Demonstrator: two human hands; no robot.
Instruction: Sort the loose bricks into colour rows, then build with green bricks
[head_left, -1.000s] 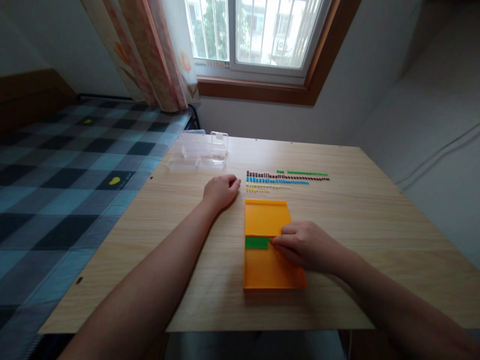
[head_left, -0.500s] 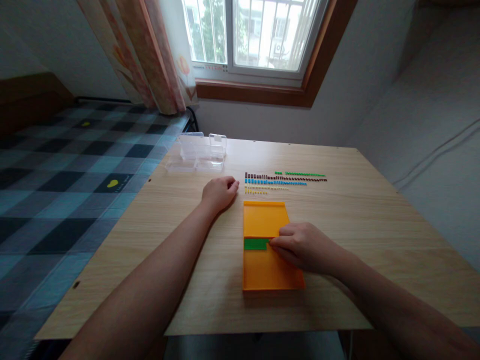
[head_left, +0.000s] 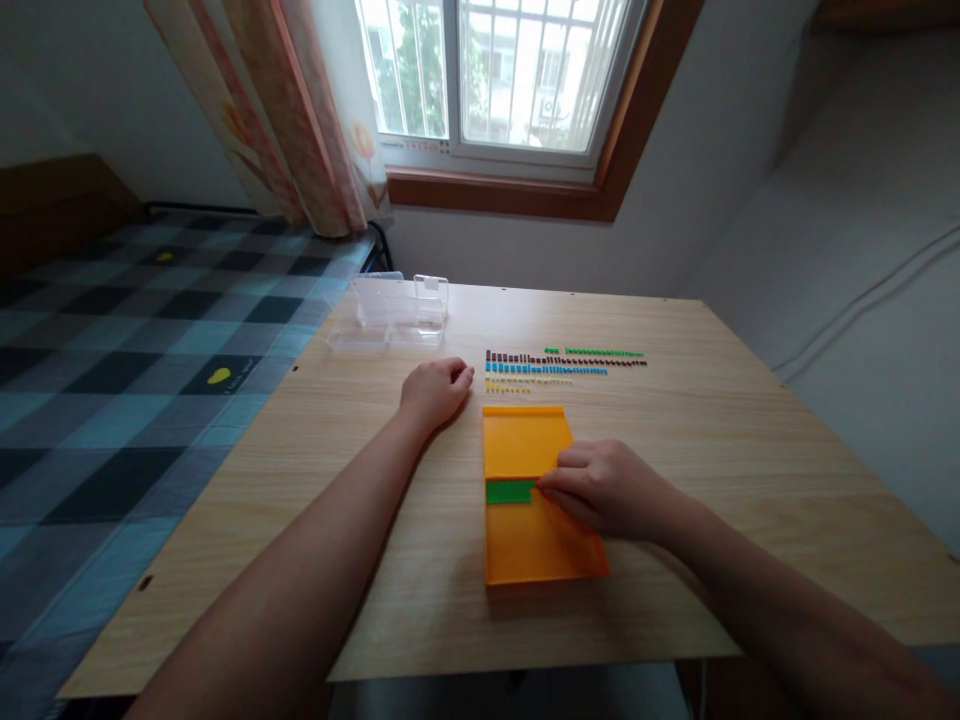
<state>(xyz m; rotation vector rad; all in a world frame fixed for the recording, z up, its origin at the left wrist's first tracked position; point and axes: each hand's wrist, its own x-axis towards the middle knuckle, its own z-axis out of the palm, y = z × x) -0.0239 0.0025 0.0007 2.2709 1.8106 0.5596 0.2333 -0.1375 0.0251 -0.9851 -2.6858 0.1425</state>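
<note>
An orange tray (head_left: 527,440) with a crossbar lies on the wooden table in front of me. Just below the bar, a green strip (head_left: 508,492) covers the left part of its width. My right hand (head_left: 600,487) reaches over the tray's right side, thumb and fingertips pinched at the strip's right end; whatever is between them is too small or hidden to name. My left hand (head_left: 436,391) rests on the table in a loose fist, left of several rows of tiny pieces: green (head_left: 604,352), dark brown (head_left: 570,360), blue (head_left: 547,369) and yellow (head_left: 495,388).
Clear plastic boxes (head_left: 397,315) with raised lids stand at the table's back left. A bed with a checked cover (head_left: 150,360) borders the table (head_left: 720,470) on the left. Beyond the far edge are a window (head_left: 517,80) and a curtain (head_left: 292,110).
The view has shifted slightly, so everything sits a little lower and further left. Both hands keep about the same places and poses relative to the tray and rows.
</note>
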